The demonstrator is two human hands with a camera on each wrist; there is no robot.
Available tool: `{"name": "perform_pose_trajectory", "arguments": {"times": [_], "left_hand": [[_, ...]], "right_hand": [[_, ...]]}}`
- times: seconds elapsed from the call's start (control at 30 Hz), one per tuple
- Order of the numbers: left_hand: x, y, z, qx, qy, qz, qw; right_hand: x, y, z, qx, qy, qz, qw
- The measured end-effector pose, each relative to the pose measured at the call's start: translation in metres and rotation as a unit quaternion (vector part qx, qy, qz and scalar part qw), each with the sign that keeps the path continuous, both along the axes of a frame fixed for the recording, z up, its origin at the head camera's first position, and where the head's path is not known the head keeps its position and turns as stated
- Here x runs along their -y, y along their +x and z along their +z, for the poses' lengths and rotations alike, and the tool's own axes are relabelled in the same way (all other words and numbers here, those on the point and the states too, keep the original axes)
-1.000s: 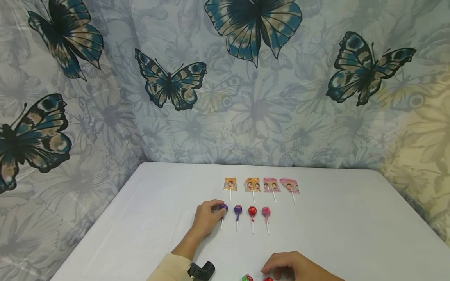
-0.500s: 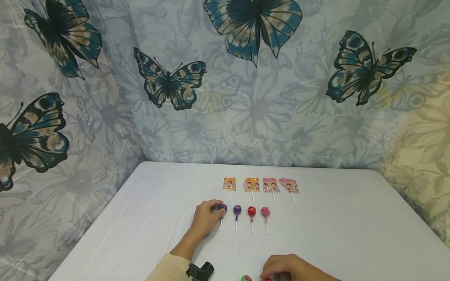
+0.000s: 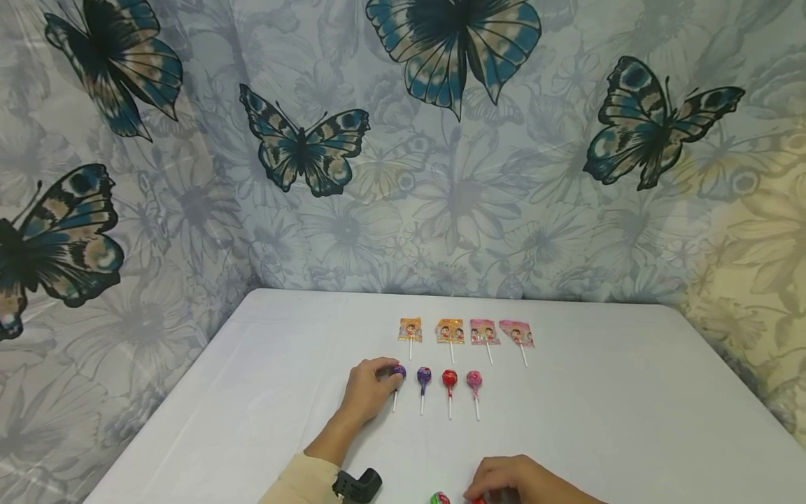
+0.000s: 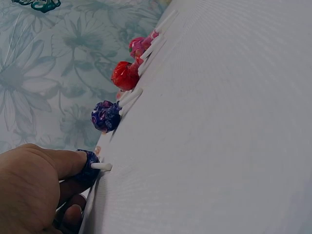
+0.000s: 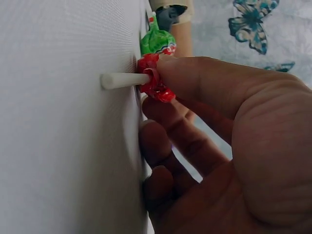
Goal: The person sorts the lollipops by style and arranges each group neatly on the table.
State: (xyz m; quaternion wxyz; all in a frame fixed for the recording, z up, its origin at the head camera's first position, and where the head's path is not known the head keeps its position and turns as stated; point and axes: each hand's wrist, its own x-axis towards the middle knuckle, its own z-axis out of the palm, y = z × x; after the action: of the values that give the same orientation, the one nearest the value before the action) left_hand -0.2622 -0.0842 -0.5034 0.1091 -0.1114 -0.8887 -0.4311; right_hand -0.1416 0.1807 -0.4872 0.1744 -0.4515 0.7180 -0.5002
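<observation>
Backdrop: butterfly-print curtain (image 3: 403, 154) hanging behind the table's far edge | Furniture: white table (image 3: 630, 420) standing under even lighting

You will find no text, brand, number or sign legible here: the four flat lollipop wrappers (image 3: 466, 332) at the back of the counter (image 3: 630, 420) carry small cartoon pictures, but any lettering printed on them is too small to make out.
</observation>
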Motion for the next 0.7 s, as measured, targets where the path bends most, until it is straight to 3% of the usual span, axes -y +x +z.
{"name": "perform_pose_trajectory", "arguments": {"times": [0.3, 0.7], "left_hand": [[0.0003, -0.0006, 0.0004, -0.003, -0.002, -0.002, 1.0], [0.0011, 0.0001, -0.0005, -0.001, 0.0, -0.004, 1.0]], "right_hand": [[0.0008, 0.0008, 0.0008, -0.023, -0.01, -0.016, 1.0], [0.0012, 0.0045, 0.0037, 0.026, 0.016, -0.061, 0.998]]}}
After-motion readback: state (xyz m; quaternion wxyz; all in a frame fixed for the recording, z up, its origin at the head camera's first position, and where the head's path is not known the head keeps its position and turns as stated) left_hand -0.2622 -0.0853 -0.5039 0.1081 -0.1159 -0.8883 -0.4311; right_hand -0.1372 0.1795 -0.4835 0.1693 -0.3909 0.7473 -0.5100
